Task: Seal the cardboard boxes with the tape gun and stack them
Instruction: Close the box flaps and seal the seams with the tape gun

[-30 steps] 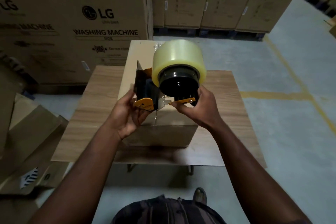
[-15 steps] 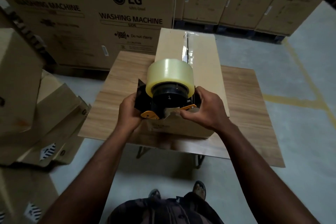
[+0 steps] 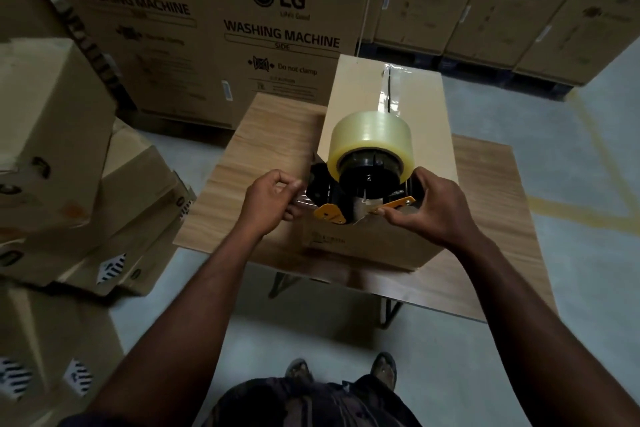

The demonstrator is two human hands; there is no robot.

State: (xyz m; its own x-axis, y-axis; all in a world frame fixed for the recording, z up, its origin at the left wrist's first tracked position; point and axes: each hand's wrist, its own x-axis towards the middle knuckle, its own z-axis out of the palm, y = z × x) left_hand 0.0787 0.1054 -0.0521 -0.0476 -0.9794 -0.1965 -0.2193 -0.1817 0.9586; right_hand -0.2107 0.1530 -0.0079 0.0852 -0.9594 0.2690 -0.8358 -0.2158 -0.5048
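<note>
Since half a second ago the left hand (image 3: 273, 199) has slid off the gun (image 3: 367, 184) to its left side. Its grip is now a tight pinch of thumb and fingers on what looks like a shiny tape end (image 3: 300, 200) beside the black frame, though it is too blurred to be sure. The right hand (image 3: 427, 210) holds the gun's right side, its grip closed with fingers curled round the frame near the orange guard. The gun sits at the near edge of the box (image 3: 349, 97), which stands on the worktop (image 3: 270, 135), and a strip (image 3: 389, 94) already covers the far part of the top seam. The step in hand seems to be finishing the strip at that near edge. To do it well, the gun should press down over the edge so that tape laps onto the front face. It should then tilt so the blade cuts cleanly, with the loose end kept taut and fingers clear of the teeth. Both forearms reach forward, wrists bent slightly inward, hands level on either side of the roll (image 3: 370, 139).
</note>
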